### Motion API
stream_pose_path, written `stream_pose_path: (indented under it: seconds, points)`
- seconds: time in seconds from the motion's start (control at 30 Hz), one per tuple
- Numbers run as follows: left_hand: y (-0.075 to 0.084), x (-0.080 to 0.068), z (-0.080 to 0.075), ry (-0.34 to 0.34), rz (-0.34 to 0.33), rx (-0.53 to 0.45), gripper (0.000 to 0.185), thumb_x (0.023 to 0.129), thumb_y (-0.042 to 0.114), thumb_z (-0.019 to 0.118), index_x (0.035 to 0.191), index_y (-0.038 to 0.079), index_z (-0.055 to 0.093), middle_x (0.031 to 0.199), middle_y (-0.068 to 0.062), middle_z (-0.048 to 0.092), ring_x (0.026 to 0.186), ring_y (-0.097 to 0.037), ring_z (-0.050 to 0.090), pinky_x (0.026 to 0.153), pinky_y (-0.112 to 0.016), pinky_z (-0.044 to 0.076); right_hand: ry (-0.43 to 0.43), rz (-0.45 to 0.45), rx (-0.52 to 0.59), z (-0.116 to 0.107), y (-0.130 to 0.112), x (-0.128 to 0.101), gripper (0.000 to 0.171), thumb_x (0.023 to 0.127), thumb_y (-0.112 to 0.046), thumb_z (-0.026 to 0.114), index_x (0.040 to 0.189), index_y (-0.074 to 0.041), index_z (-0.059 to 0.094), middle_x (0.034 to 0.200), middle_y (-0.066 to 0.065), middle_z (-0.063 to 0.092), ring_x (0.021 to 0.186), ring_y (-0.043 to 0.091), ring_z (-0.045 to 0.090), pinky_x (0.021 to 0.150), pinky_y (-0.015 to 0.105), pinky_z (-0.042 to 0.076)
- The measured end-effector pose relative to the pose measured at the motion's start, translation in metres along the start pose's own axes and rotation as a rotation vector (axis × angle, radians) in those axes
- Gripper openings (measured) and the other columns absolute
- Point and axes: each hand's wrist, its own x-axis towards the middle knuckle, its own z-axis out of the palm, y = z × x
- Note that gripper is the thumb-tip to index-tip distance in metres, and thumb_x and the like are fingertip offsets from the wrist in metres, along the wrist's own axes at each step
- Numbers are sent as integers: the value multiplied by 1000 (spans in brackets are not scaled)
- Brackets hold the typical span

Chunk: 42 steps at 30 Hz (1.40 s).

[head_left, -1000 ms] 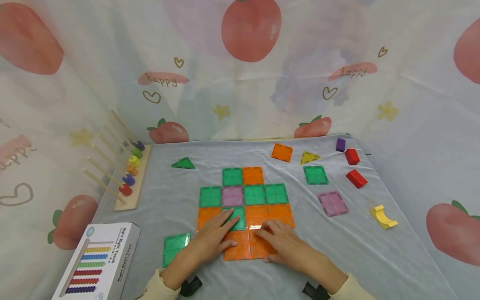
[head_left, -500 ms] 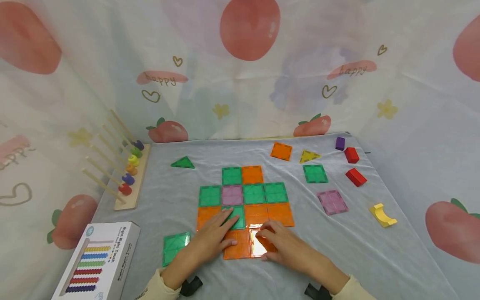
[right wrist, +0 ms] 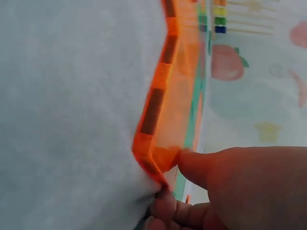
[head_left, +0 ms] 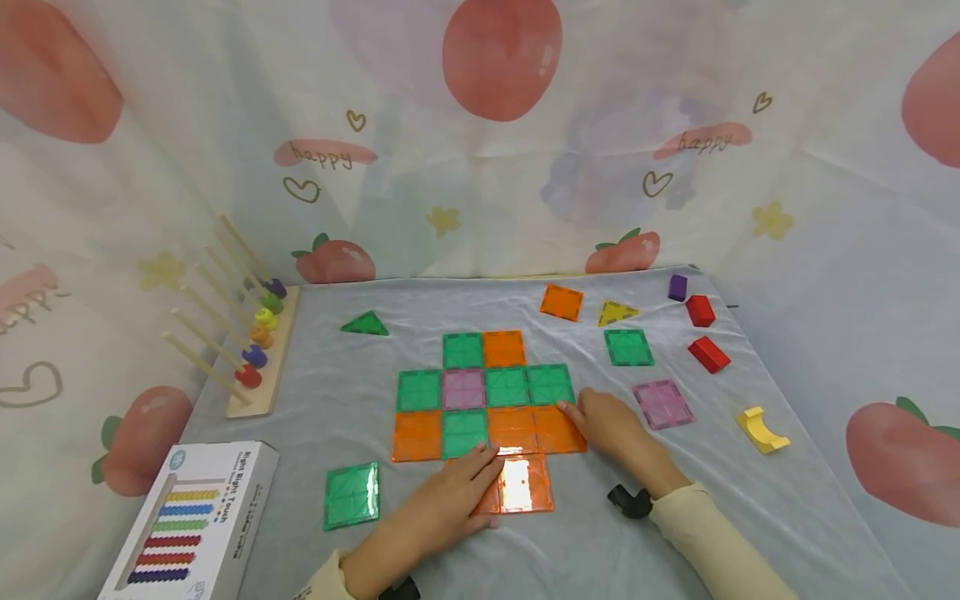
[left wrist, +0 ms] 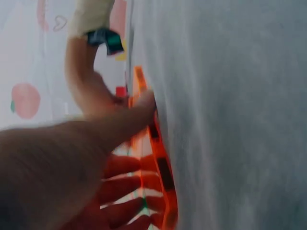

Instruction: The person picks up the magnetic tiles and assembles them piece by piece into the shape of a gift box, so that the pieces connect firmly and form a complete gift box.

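In the head view, flat translucent magnetic tiles in green, orange and purple lie edge to edge on the cloth. My left hand (head_left: pixel 453 496) rests with extended fingers over the left tile of the nearest orange pair, mostly hiding it; its neighbour, a glossy orange tile (head_left: pixel 528 482), shows beside the fingertips. The left wrist view shows the left thumb (left wrist: pixel 144 103) at the near tile edge and the fingers spread across the orange surface. My right hand (head_left: pixel 613 427) pinches the right-end orange tile (head_left: pixel 558 435), thumb on top and curled fingers at its outer edge.
A green tile (head_left: pixel 351 497) lies apart at left, near a white bead-toy box (head_left: pixel 187 521) and a pegged wooden board (head_left: pixel 281 354). On the right are a purple tile (head_left: pixel 663 404), a green tile (head_left: pixel 628 347), red blocks (head_left: pixel 708 354) and a yellow arch (head_left: pixel 763 431).
My right hand has left the nearest orange tile and moved up and right to the right-end orange tile. My left hand has slid right and nearer, uncovering the left orange tile and a green one.
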Motion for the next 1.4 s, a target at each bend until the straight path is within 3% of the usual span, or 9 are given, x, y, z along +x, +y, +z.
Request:
stream_pose_path:
  seconds: [0.2,0.33,0.5,0.6,0.73,0.87,1.1,1.4]
  points:
    - [6,3,2,10,11,75,74,100,44,71,159,7,47,167,-10,41,155,-30,39,118,-46,46,-3,14,-105,-1,-11,11,43,111,-45,53,97,-5,62,78,10,57,70,27,56,65,42,51]
    - [8,4,1,0,27,106,69,102,43,69,157,6,49,166,-12,42,154,-31,40,117,-46,46,10,19,-142,-2,-14,10,43,110,-44,54,97,-5,63,77,10,58,68,27,56,62,41,51]
    - [4,5,-4,-26,13,30,63,103,42,70,155,11,54,165,-9,45,154,-30,41,115,-47,48,70,-15,-156,-2,-13,7,41,109,-42,58,90,-7,61,70,8,53,63,26,53,59,38,47]
    - [1,7,-8,-24,10,-18,56,103,43,69,150,15,60,160,-5,52,148,-24,50,112,-45,52,112,-44,-151,-4,-13,6,38,108,-41,61,89,-8,61,68,6,52,62,25,52,57,37,45]
    - [-1,7,-15,13,58,-49,44,104,40,67,140,15,70,145,-1,66,129,-18,66,104,-36,57,146,-73,-84,-9,-14,4,34,107,-38,62,88,-10,59,67,4,47,60,23,50,56,34,40]
    - [-3,8,-23,57,84,-122,30,106,32,66,129,16,74,129,5,73,114,-12,71,96,-31,59,178,-94,17,-16,-18,2,35,107,-35,63,83,-11,54,65,1,41,57,20,44,56,31,33]
    - [-6,12,-33,185,118,-153,15,106,22,66,115,16,77,103,8,75,84,-3,67,77,-22,59,220,-147,179,-18,-29,4,42,107,-34,64,74,-14,48,61,-3,36,53,16,42,55,28,29]
    - [-10,23,-37,273,85,-85,11,105,19,67,113,16,74,92,10,73,73,-2,62,70,-21,58,263,-208,345,-9,-46,10,45,105,-38,67,71,-14,49,58,-5,36,51,14,42,53,26,30]
